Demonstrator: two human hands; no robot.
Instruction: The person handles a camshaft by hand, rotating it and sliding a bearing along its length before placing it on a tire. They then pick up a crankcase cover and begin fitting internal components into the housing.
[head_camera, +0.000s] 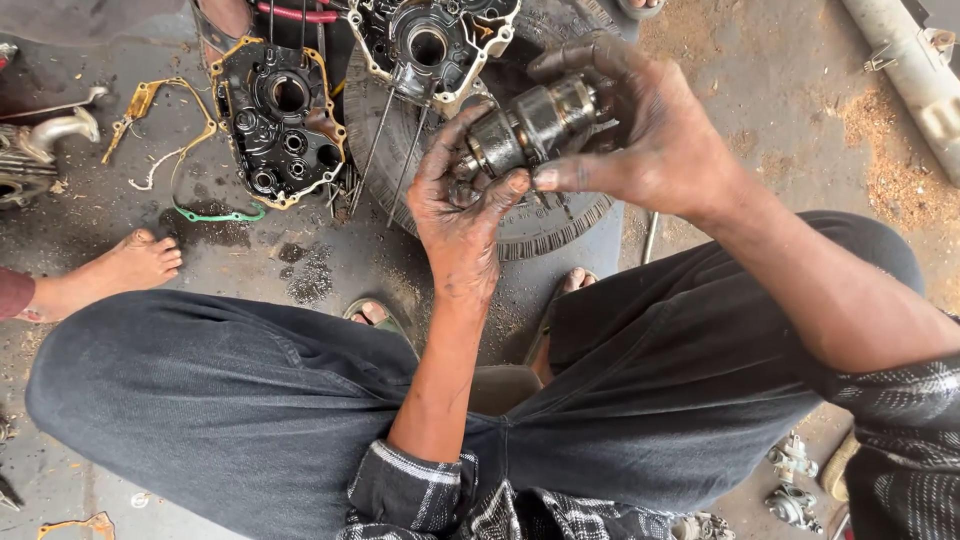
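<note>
Gear shaft (530, 125) ends hidden by fingers, upper crankcase half (435, 45) cut off

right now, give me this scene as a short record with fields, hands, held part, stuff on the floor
setting: oily workshop floor, person squatting
left hand: grip closed around the lower end of the gear shaft assembly
right hand: grip closed on the upper end of the same assembly
ahead of the hands: tyre lying flat, two engine crankcase halves
floor left: torn gaskets, green ring seal, another person's bare foot
top right: pale pipe
</note>
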